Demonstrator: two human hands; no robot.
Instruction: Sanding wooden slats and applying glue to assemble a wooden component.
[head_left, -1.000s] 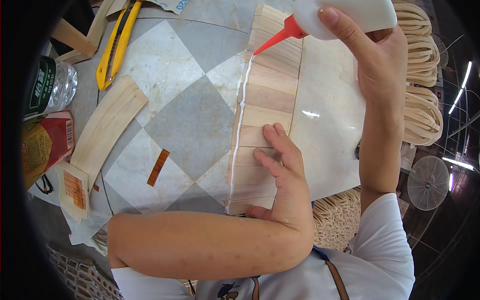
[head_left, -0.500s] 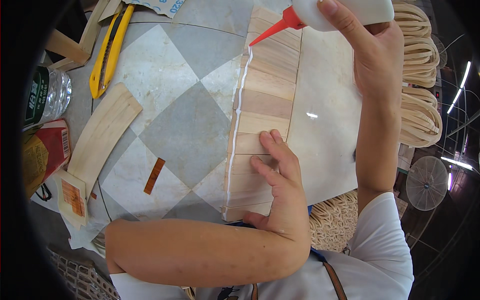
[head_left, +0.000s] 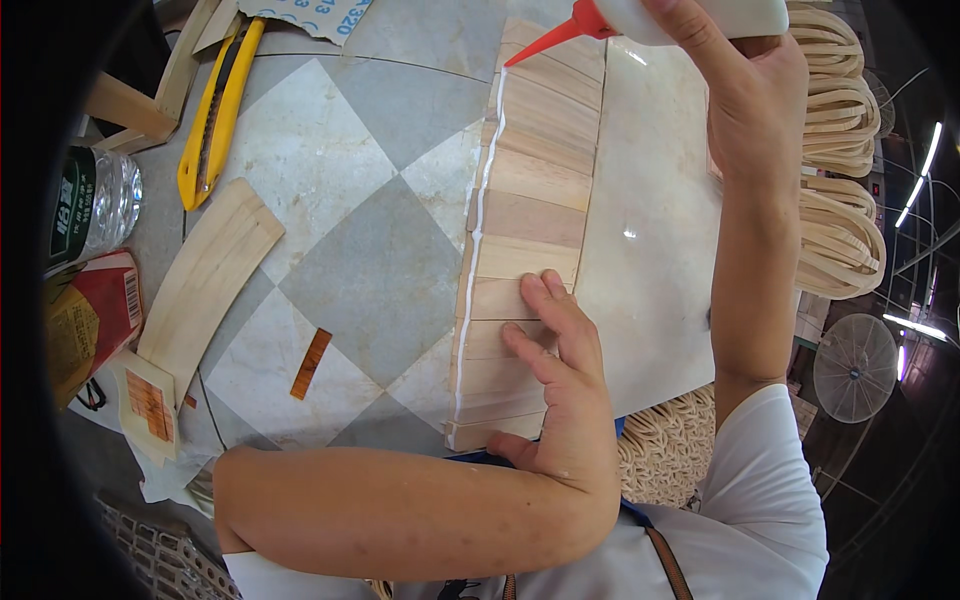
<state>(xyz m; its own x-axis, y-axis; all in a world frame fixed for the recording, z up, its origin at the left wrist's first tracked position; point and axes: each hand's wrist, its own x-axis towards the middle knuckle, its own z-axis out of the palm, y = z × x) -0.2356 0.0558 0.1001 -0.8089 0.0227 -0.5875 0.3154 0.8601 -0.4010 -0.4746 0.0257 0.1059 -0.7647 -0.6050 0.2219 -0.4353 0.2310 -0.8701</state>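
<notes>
A row of pale wooden pieces lies edge to edge in a long strip running away from me. My left hand rests on the near part of it, fingers spread. Up at the far end, my right hand is wrapped round a white glue bottle, held tilted on its side. Its red nozzle points left and down, the tip at the strip's left edge. From that tip a white line of glue runs along the left edge to the near end. The bottle's top is cut off by the frame.
A yellow utility knife, a curved wooden piece and a small brown strip lie on the tiled tabletop at left. A plastic bottle stands beyond. Coiled pale strips and a fan are at right.
My right hand has moved the nozzle slightly farther along the strip, and the glue line has grown longer at its far end. My left hand stays on the wood.
</notes>
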